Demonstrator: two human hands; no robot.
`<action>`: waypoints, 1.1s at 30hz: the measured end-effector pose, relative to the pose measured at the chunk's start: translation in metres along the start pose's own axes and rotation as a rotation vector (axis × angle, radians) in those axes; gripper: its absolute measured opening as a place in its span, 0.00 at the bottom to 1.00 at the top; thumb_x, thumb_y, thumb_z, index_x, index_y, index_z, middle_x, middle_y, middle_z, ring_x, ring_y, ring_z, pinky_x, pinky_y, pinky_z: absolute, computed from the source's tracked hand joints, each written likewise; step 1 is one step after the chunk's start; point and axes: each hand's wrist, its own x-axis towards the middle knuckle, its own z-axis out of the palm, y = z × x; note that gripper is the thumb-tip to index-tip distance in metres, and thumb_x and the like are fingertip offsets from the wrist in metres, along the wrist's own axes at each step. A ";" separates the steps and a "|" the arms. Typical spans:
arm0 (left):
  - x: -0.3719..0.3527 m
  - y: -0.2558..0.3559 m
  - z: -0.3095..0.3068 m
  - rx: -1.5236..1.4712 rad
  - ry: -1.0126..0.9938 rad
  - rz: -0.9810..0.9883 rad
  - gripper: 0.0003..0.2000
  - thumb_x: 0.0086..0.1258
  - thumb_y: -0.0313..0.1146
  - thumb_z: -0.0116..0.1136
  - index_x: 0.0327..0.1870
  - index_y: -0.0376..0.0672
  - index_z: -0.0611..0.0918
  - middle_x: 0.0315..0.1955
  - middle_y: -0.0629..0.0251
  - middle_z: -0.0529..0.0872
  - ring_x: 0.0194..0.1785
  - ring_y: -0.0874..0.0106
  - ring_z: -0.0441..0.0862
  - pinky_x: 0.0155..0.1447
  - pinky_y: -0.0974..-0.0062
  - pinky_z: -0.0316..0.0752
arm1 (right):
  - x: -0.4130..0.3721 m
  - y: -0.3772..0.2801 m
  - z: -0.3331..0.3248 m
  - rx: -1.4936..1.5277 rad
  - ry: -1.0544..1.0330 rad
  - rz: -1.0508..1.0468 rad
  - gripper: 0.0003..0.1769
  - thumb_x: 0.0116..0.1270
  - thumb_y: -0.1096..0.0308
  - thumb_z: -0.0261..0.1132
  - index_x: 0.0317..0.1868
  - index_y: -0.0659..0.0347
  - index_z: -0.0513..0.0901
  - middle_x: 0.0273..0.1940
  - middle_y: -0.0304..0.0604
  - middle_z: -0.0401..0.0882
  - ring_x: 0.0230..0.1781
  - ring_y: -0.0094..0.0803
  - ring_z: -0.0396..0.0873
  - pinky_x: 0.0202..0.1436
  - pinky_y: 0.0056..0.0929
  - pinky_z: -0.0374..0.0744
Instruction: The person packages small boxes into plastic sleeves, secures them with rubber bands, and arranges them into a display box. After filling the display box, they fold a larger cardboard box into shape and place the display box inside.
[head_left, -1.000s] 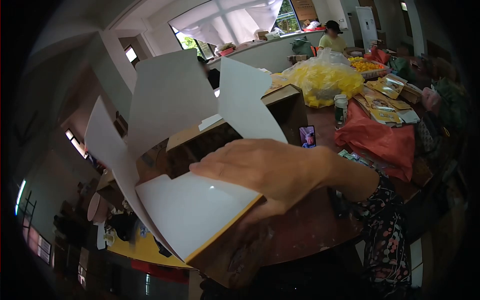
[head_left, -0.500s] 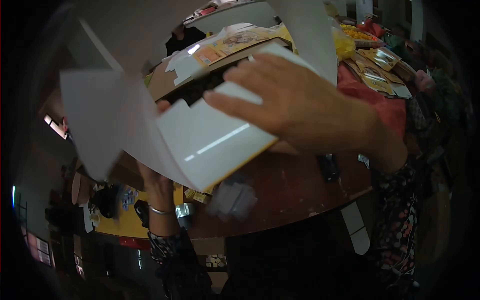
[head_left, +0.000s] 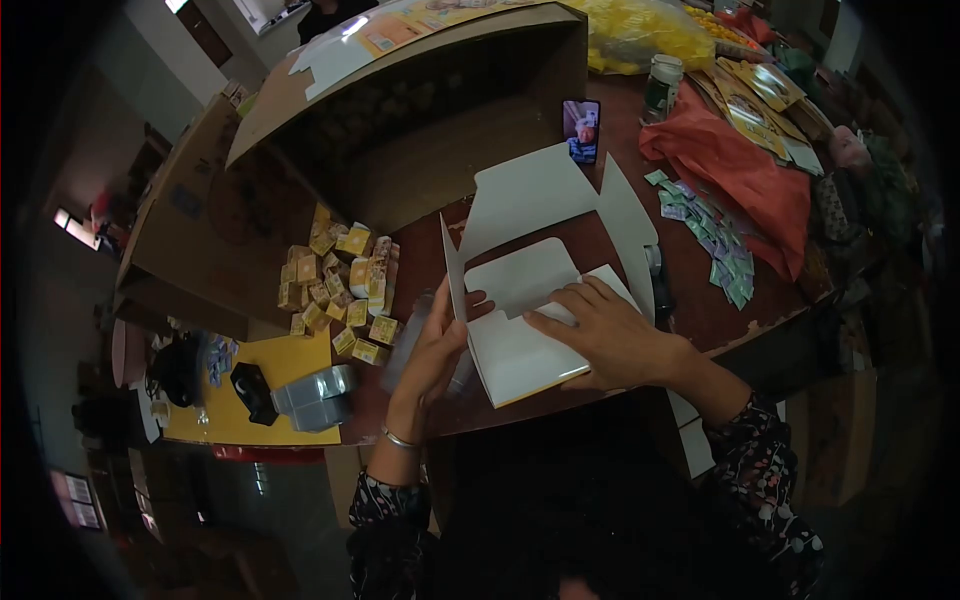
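A white carton [head_left: 540, 205], partly folded with its flaps standing up, is between my hands over the near edge of the dark red table. My left hand [head_left: 440, 345] holds the carton's left side, with the thumb and fingers around a panel. My right hand [head_left: 605, 335] grips the right side, its fingers lying over a white flap and its thumb toward the middle. Left of the carton, small yellow boxes [head_left: 340, 285] are heaped. Clear plastic pieces are partly hidden behind my left wrist.
A big open cardboard box [head_left: 400, 170] stands at the back. Around the right side are a phone [head_left: 581, 130], a jar [head_left: 662, 88], a red bag [head_left: 720, 155] and green-purple sachets [head_left: 710, 235]. Clear plastic trays [head_left: 315, 398] rest on a yellow sheet [head_left: 290, 360] at left.
The white carton has been lowered toward the table and its panels now stand more upright. Both hands have moved lower, and the view has shifted, showing the small yellow boxes and sachets.
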 end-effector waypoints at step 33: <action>0.017 -0.038 0.022 0.305 0.488 0.069 0.36 0.68 0.32 0.74 0.72 0.34 0.65 0.59 0.51 0.81 0.61 0.65 0.80 0.65 0.68 0.77 | -0.052 0.000 -0.022 0.347 0.632 -0.207 0.45 0.60 0.53 0.79 0.75 0.54 0.70 0.69 0.60 0.68 0.70 0.51 0.70 0.78 0.53 0.65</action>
